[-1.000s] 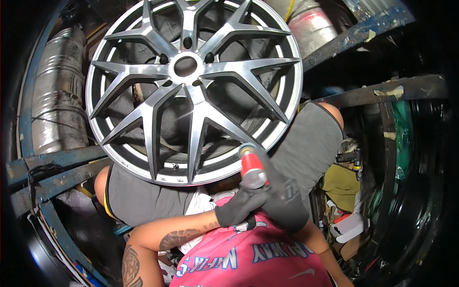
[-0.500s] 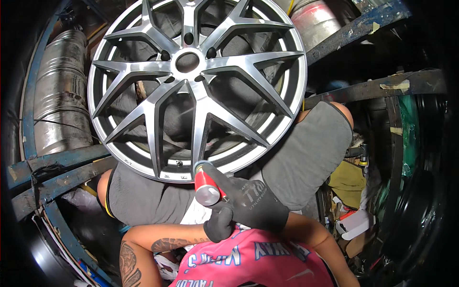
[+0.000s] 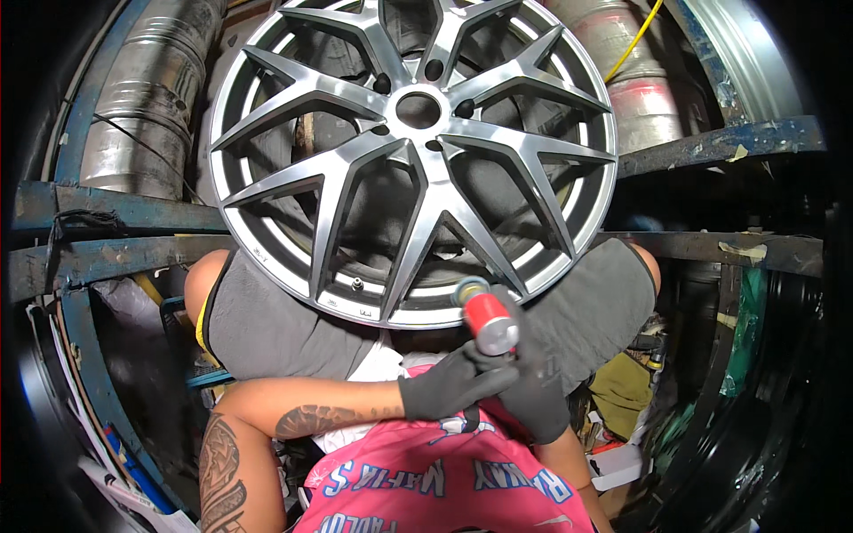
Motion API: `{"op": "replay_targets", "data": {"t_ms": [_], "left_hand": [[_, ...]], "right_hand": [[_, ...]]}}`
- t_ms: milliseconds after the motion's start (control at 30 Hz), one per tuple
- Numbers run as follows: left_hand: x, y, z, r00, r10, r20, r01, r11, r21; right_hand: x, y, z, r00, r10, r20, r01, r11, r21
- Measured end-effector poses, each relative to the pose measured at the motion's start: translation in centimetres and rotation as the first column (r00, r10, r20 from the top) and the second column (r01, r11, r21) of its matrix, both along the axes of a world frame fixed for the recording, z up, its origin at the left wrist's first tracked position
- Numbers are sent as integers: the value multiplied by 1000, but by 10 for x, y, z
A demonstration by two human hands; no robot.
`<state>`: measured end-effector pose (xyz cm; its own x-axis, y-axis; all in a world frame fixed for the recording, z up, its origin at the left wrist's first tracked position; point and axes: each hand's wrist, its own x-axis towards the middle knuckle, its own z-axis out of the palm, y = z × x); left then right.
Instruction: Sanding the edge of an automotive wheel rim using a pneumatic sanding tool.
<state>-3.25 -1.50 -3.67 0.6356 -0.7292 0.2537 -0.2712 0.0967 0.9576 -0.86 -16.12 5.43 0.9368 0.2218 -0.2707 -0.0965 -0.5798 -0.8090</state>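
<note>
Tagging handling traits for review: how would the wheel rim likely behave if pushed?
The wheel rim looks like rigid metal, so it probably won't flex. Its round outline suggests it could roll if stood on edge. The smooth, shiny spokes may be slippery.

1. At nine o'clock, two scuffed blue beams are running side by side; below them, a blue strut is slanting downward.
2. At ten o'clock, a ribbed silver cylinder is reflecting bright light.
3. At two o'clock, a second silver cylinder, marked with red, is showing beyond a paint-chipped beam; a yellow cord is trailing past it.
4. At three o'clock, a dark beam is bearing a yellowish patch.
5. Between three and four, green plastic film is hanging below that beam.
6. Near four, an olive cloth is lying amid clutter; nearer five, a white box is resting.
</note>
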Motion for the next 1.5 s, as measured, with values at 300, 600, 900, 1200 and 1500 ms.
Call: {"op": "replay_targets", "data": {"t_ms": [300, 600, 900, 1200, 1500], "left_hand": [[-50, 18, 10, 954, 299, 24, -300, 953, 48], [-9, -37, -13, 944, 168, 283, -212, 968, 136], [-48, 4, -12, 966, 195, 172, -215, 970, 111], [-37, 8, -5, 953, 272, 129, -272, 962, -23], [13, -25, -1, 951, 174, 254, -160, 984, -76]], "right_hand": [[3, 18, 1, 927, 327, -184, -323, 945, 55], [-1, -8, 8, 991, -134, -12, 131, 984, -123], [-7, 15, 2, 980, 176, -95, -177, 984, -2], [2, 15, -5, 965, 255, -64, -257, 966, -34], [-3, -24, 11, 964, -206, -169, 200, 978, -51]]}}
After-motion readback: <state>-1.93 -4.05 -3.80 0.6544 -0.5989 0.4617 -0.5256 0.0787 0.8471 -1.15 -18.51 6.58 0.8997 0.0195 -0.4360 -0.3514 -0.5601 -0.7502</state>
